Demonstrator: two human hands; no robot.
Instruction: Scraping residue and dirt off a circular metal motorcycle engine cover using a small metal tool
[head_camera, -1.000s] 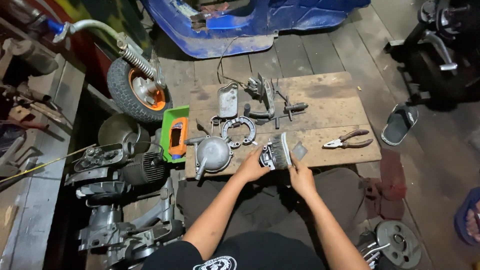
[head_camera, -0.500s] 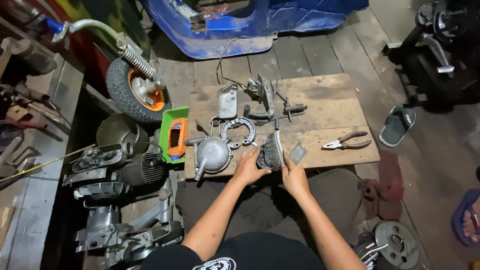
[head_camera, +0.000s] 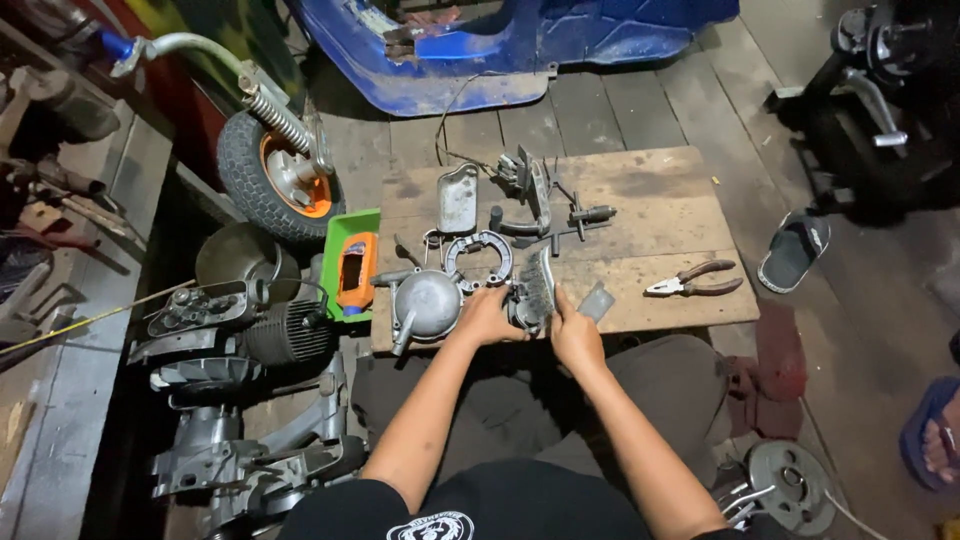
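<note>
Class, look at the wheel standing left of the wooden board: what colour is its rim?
Orange, inside a black tyre: the wheel shows best in the head view.

Pliers (head_camera: 693, 279) right of brake shoes (head_camera: 478, 258); both on board (head_camera: 660, 200)

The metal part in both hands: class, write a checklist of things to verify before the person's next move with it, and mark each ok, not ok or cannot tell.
1. Left hand on the metal part: ok, it grips the left side.
2. Right hand on the part: ok, it touches the right side.
3. Part supported by the wooden board: cannot tell, its underside is hidden.
4. Pliers within reach: ok, lying on the board to the right.
5. Small flat plate clear of the hands: ok, it lies just right of them.
6. Round metal cover clear of the part: cannot tell, the left hand hides the gap.
</note>
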